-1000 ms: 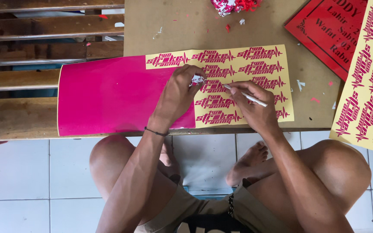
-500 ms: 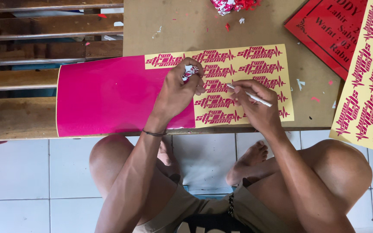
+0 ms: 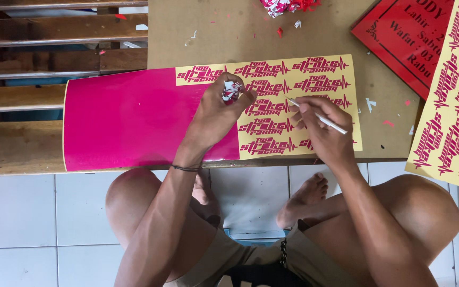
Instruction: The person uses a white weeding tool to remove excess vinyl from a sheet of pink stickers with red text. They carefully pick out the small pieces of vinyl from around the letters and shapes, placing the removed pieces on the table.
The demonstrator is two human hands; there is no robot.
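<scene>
Under my hands lies a long sticker sheet point(image 3: 134, 119): its left part is solid pink, its right part pale yellow backing carrying rows of pink cut decals. A second yellow sheet of pink decals point(image 3: 455, 106) lies tilted at the right edge, running out of view. Beside it, at the top right, sits a red sign point(image 3: 399, 37) with light lettering and, I think, a thin dark border; it overlaps the second sheet's corner.
</scene>
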